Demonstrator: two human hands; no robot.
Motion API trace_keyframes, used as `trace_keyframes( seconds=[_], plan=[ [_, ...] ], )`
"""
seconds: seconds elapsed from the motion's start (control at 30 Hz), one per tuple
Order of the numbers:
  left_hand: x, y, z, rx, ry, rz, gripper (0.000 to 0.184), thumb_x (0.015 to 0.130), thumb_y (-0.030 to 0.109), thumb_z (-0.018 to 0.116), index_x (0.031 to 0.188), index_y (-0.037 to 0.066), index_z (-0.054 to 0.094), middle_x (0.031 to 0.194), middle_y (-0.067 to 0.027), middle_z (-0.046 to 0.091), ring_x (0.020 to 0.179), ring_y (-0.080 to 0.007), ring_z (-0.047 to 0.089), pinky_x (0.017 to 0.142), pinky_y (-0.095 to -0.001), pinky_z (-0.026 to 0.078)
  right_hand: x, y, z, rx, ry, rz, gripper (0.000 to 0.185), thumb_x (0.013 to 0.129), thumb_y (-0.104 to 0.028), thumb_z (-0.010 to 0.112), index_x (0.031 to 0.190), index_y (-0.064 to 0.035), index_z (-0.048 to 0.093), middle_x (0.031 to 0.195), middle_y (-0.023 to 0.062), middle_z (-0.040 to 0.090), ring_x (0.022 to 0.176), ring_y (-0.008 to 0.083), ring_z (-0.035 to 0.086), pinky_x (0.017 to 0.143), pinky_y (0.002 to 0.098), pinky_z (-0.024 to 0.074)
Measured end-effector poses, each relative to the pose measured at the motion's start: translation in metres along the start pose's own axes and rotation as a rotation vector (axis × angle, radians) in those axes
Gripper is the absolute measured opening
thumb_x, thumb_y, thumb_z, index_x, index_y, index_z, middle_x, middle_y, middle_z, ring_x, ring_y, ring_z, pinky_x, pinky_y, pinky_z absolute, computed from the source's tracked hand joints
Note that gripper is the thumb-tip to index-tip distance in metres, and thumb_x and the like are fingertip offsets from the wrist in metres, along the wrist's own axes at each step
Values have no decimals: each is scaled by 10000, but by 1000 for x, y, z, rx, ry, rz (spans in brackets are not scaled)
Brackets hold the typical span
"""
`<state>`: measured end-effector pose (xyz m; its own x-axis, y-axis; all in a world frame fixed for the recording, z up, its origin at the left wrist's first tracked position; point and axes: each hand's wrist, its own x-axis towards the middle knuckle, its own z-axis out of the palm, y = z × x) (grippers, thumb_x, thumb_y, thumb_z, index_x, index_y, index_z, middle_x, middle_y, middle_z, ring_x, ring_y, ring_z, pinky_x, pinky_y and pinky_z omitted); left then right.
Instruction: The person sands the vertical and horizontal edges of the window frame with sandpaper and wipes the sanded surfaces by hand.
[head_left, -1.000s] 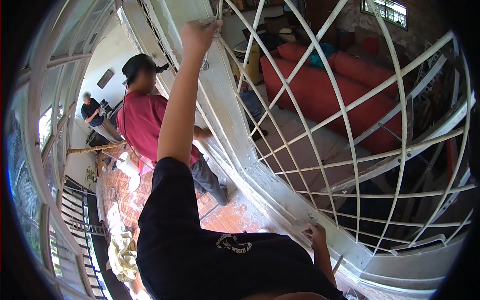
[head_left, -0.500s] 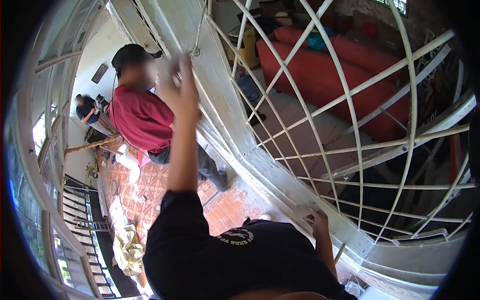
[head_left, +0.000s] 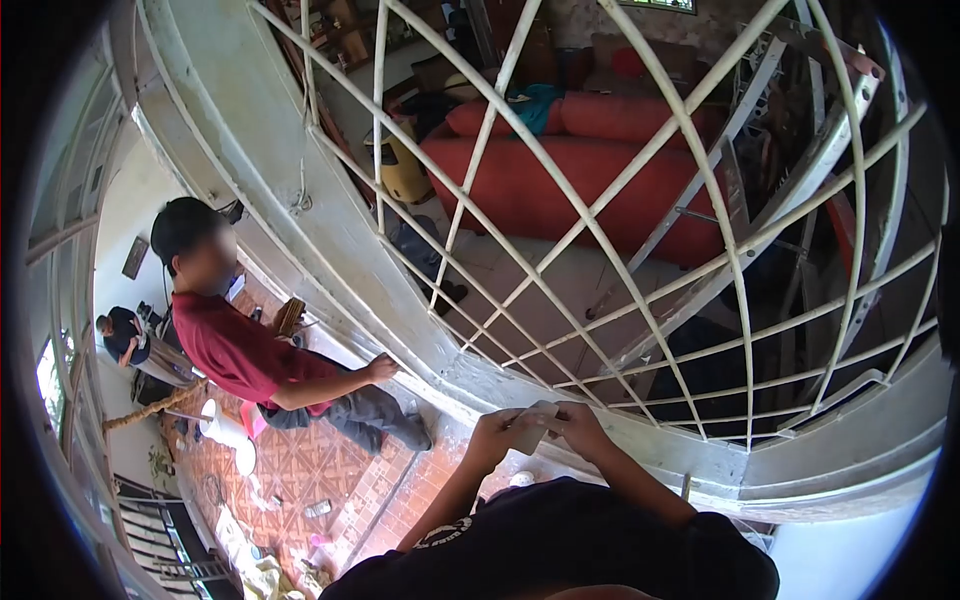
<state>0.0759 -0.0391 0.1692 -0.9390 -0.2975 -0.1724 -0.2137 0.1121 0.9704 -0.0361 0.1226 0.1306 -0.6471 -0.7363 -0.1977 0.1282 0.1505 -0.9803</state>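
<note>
Both of my hands meet low in front of my chest, beside the window sill. A small pale sheet (head_left: pixel 527 437), perhaps sandpaper, is held between them. My left hand (head_left: pixel 494 437) pinches its left side, and my right hand (head_left: pixel 577 428) grips its upper right edge. Just beyond them rises the white window grille (head_left: pixel 590 215) of crossed bars, set in a worn white frame (head_left: pixel 350 300).
A co-worker in a dark red shirt (head_left: pixel 225 340) stands at the left by the frame. Farther back is another person (head_left: pixel 122 335). A red sofa (head_left: pixel 570 185) and a metal ladder (head_left: pixel 775 225) show behind the grille. A white bucket (head_left: pixel 215 420) stands on the tiled floor.
My left hand has come down from the upper frame to meet my right hand at the pale sheet. The view has shifted, and the co-worker in red now appears farther left and lower.
</note>
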Motion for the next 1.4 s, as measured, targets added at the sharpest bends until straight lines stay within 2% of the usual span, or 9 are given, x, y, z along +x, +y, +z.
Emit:
trace_keyframes(
  seconds=[0.13,0.27,0.33,0.6,0.7,0.9,1.13,1.27,1.4],
  plan=[
    [11,-12,1,-28,33,-24,333,974,298,656,987,-26,728,795,-31,672,706,-81,569,623,-258,467,-19,-4,-5,-95,96,29,364,911,-320,724,1030,22,696,835,51,677,710,111,605,657,266,487],
    [13,-9,31,-115,83,-50,347,982,308,647,1012,-33,711,772,-32,657,687,-77,556,603,-254,453,-32,6,-4,107,48,108,395,916,-335,715,1060,31,680,886,86,696,755,138,634,689,282,513],
    [14,-13,46,-137,126,5,303,994,284,628,1005,-12,689,740,-3,624,610,-64,526,506,-233,397,-37,7,-3,131,22,109,396,921,-332,707,1075,31,675,908,93,702,778,151,647,704,287,523],
    [26,-16,60,-252,184,-37,394,997,360,618,935,-22,690,718,11,585,656,-49,481,569,-236,378,-45,15,-15,54,178,-25,354,962,-290,642,1063,48,671,917,112,723,791,177,690,708,318,556],
    [27,-14,48,-351,100,-180,413,1011,348,588,1114,-49,639,925,-76,670,793,-127,640,692,-255,499,-46,11,-15,135,134,-13,364,978,-289,632,1098,54,651,939,130,719,792,173,699,693,307,560],
    [20,-16,48,-638,165,-152,372,1011,331,586,1121,-24,612,949,-84,668,823,-156,666,717,-271,538,-46,8,-7,252,52,-40,382,974,-271,650,1172,55,617,927,130,715,755,158,694,643,288,547],
    [12,-16,43,-495,250,-106,373,997,349,610,1097,-10,619,892,-81,660,743,-172,666,622,-314,566,-47,7,-14,25,1,10,308,975,-219,649,1161,26,636,875,61,680,728,123,627,678,272,536],
    [14,-12,36,-664,188,-161,321,996,305,615,1073,-6,617,897,-100,665,707,-203,679,614,-324,578,-45,14,-16,63,61,-20,307,996,-245,617,1143,24,643,885,53,670,741,125,630,684,271,528],
    [17,-19,43,-693,144,-188,346,963,277,657,1139,-12,586,937,-128,660,713,-249,685,670,-350,588,-49,17,-12,393,258,25,334,1022,-273,563,1170,19,628,982,102,666,809,157,662,718,315,577]
  ],
)
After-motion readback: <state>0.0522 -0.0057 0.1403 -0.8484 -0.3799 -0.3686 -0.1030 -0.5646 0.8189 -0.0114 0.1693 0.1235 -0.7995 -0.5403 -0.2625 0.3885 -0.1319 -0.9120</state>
